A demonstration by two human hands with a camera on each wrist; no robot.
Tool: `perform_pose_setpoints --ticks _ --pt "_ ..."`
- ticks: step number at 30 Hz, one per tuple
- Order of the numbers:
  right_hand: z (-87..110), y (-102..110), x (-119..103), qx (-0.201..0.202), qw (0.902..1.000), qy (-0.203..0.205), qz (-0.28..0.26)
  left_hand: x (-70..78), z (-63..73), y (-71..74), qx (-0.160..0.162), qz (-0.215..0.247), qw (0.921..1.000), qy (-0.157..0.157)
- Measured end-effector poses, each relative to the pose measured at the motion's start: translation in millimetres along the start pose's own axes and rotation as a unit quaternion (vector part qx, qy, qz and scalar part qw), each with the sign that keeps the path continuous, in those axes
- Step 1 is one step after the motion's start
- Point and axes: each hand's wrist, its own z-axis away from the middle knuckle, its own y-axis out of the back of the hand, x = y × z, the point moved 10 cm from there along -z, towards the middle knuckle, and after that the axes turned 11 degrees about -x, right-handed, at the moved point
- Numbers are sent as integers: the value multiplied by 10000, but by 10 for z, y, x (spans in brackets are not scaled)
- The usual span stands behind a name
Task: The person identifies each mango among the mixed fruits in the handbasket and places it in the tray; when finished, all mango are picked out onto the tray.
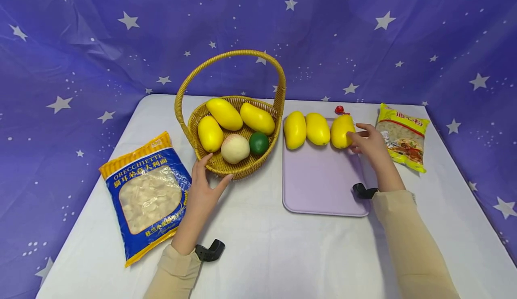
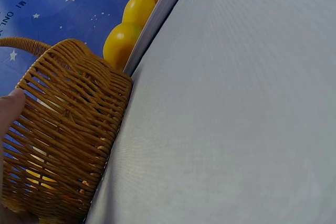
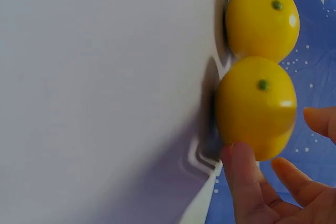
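Observation:
My right hand [image 1: 368, 142] is at the right side of a yellow mango [image 1: 341, 131], the rightmost of three mangoes lined up along the far end of a lilac tray [image 1: 323, 186]. In the right wrist view one fingertip [image 3: 239, 153] overlaps the mango's lower edge, while the other fingers are spread around it. My left hand [image 1: 205, 192] is at the front left of a wicker basket [image 1: 246, 169], thumb and fingers apart at its rim. Inside the basket lie three mangoes, a pale peach [image 1: 235, 149] and a dark green round thing [image 1: 259, 143].
A blue and yellow bag of orecchiette pasta [image 1: 149, 198] lies left of the basket. Right of the tray is a yellow food packet [image 1: 404, 137]. Behind the tray's far edge sits a small red thing [image 1: 339, 110]. The basket's tall handle [image 1: 230, 54] arches above it.

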Motion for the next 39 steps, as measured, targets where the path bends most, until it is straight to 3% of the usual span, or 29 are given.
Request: perform_pose_setpoints --ticks 7,15,20,26,33,39 --pt "142 44 -201 206 9894 245 1416 6 -3 21 -4 -46 10000 -52" --pt "347 -96 -688 424 9800 1133 1577 2 -21 5 -143 -15 9999 41" --pt "414 -314 -1008 366 9750 1624 1469 -2 -31 -13 -157 -21 9999 47" --pt "428 -624 -1318 267 9623 2144 1650 34 -39 -14 -137 -77 9999 -32" --pt "354 -1061 -1572 -271 9537 2344 1863 35 -37 -15 -138 -83 9999 26" --pt "271 -1434 -1797 -640 9384 2560 2233 15 -4 -1 -51 -64 10000 42"
